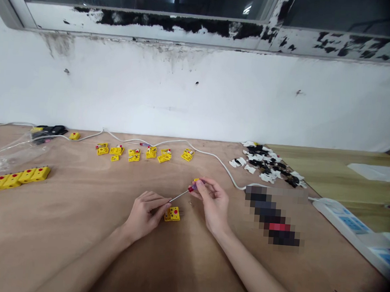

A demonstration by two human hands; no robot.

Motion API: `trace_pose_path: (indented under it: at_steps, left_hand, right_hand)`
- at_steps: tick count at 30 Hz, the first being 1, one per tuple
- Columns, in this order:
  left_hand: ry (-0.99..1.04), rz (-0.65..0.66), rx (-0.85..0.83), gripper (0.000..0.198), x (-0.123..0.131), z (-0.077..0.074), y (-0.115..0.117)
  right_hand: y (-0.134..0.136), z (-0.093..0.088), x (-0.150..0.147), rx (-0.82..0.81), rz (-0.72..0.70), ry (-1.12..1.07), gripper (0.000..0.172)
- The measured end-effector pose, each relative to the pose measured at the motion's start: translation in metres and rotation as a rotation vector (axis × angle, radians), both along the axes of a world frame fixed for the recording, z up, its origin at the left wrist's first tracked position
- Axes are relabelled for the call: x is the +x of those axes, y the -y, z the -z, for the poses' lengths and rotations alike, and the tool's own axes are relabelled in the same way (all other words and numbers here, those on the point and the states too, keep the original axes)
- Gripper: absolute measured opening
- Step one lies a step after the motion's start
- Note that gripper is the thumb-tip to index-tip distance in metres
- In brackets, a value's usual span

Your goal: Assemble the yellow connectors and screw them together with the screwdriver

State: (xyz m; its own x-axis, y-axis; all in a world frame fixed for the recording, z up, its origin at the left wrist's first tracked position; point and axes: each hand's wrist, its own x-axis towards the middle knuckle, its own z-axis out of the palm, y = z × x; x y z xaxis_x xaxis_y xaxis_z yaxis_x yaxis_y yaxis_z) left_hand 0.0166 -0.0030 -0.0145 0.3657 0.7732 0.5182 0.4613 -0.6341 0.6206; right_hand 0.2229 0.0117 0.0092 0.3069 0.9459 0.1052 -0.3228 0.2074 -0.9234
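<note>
Yellow block (pixel 172 214) sat on the plywood bench (pixel 40 219) just below the left hand (pixel 145 216), with a red dot on its top. A thin screwdriver (pixel 180 195) lay on a slant, its steel shaft pointing down and left and its dark-and-red handle up and right. The right hand (pixel 212 206) pinched the handle, fingers (pixel 201 189) and thumb clamped together on it. A small yellow bit showed at those fingertips, mostly hidden. The left hand's fingers curled close together at the shaft's tip, which they hid, so I couldn't tell whether they gripped it or touched the block.

Farther off stood a row of yellow blocks (pixel 10 179), cut off by the frame's left edge, and small yellow parts (pixel 133 154) in a loose line. A clear bag (pixel 12 152) held pale bits too hazy to make out. Black and white scraps (pixel 268 163) lay in a heap, beside a white cable (pixel 214 159). A blurred patch (pixel 270 217) hid whatever lay near the power strip (pixel 341 218).
</note>
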Motion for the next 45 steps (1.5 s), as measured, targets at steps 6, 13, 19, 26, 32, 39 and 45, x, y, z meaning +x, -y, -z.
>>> trace_pose_path:
  at_steps: [6, 13, 19, 26, 32, 39, 45]
  left_hand:
    - [-0.003, -0.006, -0.012, 0.019, 0.0, 0.0, 0.001]
    - [-0.011, -0.011, -0.011, 0.021, 0.001, -0.002, 0.001]
    - [-0.004, -0.005, -0.012, 0.018, 0.001, -0.002, 0.001]
    - [-0.028, -0.018, -0.031, 0.019, 0.001, -0.005, 0.002]
    - [-0.192, 0.01, -0.109, 0.048, 0.001, -0.009, 0.003]
    - [-0.24, 0.071, -0.088, 0.028, 0.003, -0.01, 0.004]
    - [-0.256, 0.073, -0.093, 0.029, 0.003, -0.01, 0.004]
  right_hand:
    - [-0.001, -0.001, 0.002, -0.009, 0.019, -0.016, 0.031]
    - [0.001, -0.003, 0.001, -0.003, 0.038, 0.019, 0.033]
    - [0.0, -0.002, 0.002, -0.016, 0.022, -0.016, 0.033]
    - [0.0, 0.001, 0.003, 0.003, -0.002, 0.016, 0.032]
    - [0.002, -0.008, 0.008, 0.107, 0.066, 0.161, 0.029]
    - [0.013, -0.016, 0.002, 0.183, 0.07, 0.353, 0.023]
    - [0.017, -0.01, 0.002, 0.211, 0.031, 0.431, 0.019]
